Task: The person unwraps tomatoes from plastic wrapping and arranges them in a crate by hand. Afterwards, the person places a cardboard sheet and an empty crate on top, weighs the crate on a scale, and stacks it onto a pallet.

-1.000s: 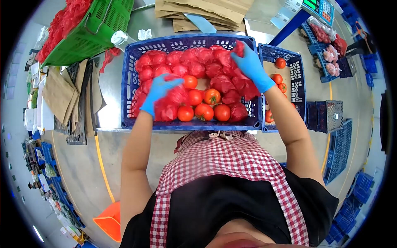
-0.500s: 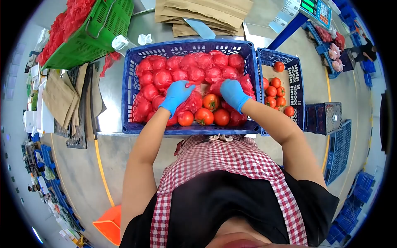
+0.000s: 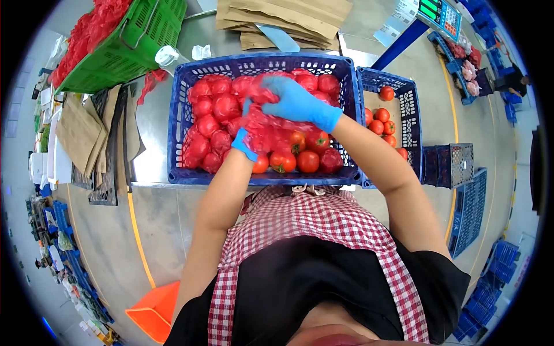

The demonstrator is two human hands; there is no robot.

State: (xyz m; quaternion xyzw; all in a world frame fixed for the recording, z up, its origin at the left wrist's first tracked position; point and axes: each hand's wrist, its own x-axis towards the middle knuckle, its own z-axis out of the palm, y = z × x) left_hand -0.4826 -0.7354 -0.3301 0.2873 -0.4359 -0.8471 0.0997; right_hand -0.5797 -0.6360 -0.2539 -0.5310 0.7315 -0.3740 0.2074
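Crate, head view: the large blue crate (image 3: 288, 179) takes up the centre of the frame, set on a steel worktop (image 3: 153, 127); its raised walls probably keep round fruit from rolling away.
Right grip: my right hand (image 3: 297, 105), at upper centre, is narrowed on red film (image 3: 271, 126), with fingers and thumb on either side of it. Blur smears the fingertips, and whether a tomato sits inside I cannot tell.
Left grip: my left hand (image 3: 245, 141) is lower and further left, mostly behind the film, so I cannot tell how wide it stands. Two hands suit this stuff, I judge; it looks limp and would likely fold under one.
Bare tomatoes: a cluster (image 3: 307, 161) lies in the crate's lower right, along the wall nearest my body, a short reach.
Wrapped tomatoes: red bundles (image 3: 225, 106) are packed touching along the crate's left and upper parts, probably bracing one another.
Small crate: a smaller blue crate (image 3: 412, 138) stands just beside at centre right, holding loose tomatoes (image 3: 383, 115) within my right arm's reach.
Green crate: at upper left, a green crate (image 3: 138, 55) is heaped with more red film.
Brown sheets: a stack (image 3: 294, 17) lies at upper centre, beyond the crate, likely clear of my arms.
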